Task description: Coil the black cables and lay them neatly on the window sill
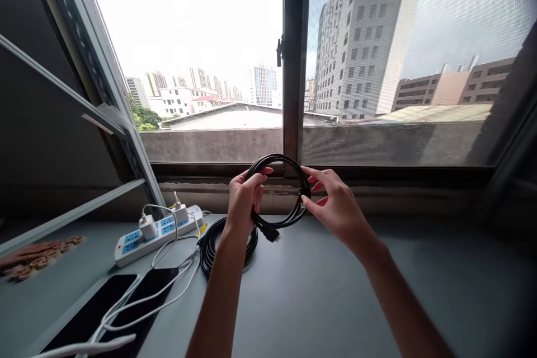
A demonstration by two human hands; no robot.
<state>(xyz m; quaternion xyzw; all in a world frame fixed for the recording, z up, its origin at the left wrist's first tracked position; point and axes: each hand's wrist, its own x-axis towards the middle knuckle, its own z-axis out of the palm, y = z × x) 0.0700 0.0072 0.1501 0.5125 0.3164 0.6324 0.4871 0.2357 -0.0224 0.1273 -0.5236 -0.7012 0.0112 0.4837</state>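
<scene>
A coiled black cable [274,158] is held up above the tabletop, with a dark connector [269,233] hanging at its bottom. My left hand [246,196] is closed around the coil's left side, thumb in front. At its right side, my right hand [331,196] has the coil loosely between its thumb and fingers, near what looks like a tie. The right thumb and index finger are spread along the loop. Behind my left forearm, a second, larger coil of black cable [210,257] lies on the table, partly hidden.
A white power strip [161,235] with two plugged-in chargers stands at the left. White cables [146,296] cross two dark-screened devices [96,313] on the grey table [335,296]. Another person's hand [29,254] is at the far left, by a metal frame [113,67]. Windows are ahead.
</scene>
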